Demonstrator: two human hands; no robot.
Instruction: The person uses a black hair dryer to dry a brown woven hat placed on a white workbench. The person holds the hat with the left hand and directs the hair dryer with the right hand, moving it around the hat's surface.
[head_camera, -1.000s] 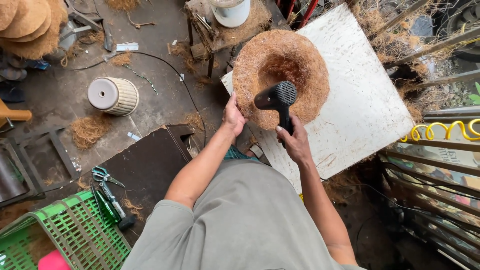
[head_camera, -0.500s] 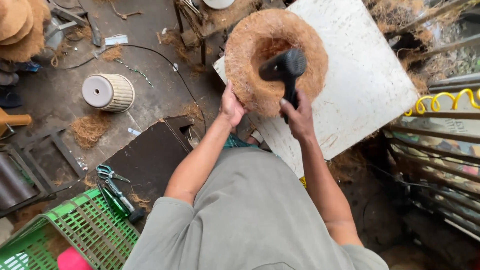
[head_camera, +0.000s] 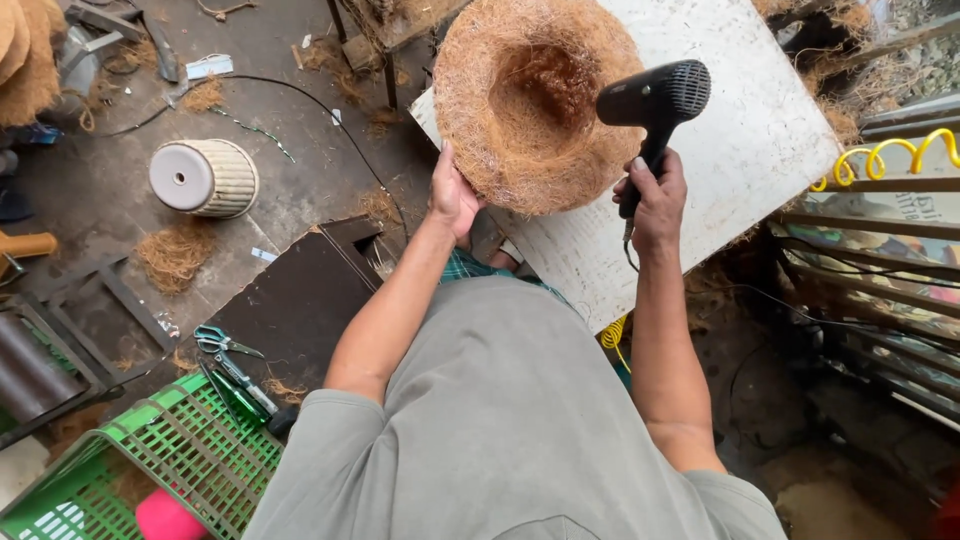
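Nearest the camera, the person's grey shirt (head_camera: 500, 430) is filling the lower middle of the view, with a green plastic crate (head_camera: 150, 460) sitting at the lower left and a pair of scissors (head_camera: 225, 342) lying just beyond it on a dark board (head_camera: 290, 300).

The left hand (head_camera: 455, 195) is pressing its palm and fingers against the lower left rim of a coconut-fibre basket liner (head_camera: 535, 100), gripping the edge and tilting the bowl so its hollow is facing the camera. The right hand (head_camera: 655, 195) is wrapping fully closed around the handle of a black hair dryer (head_camera: 650, 100), whose barrel is pointing left at the liner's rim; whether the nozzle is touching the fibre is hard to tell from here.

The liner is being held up over the near edge of a white board (head_camera: 740, 130). Farther left, a ribbed white pot (head_camera: 205, 178) is lying on its side on the floor, near a loose tuft of fibre (head_camera: 175, 255).
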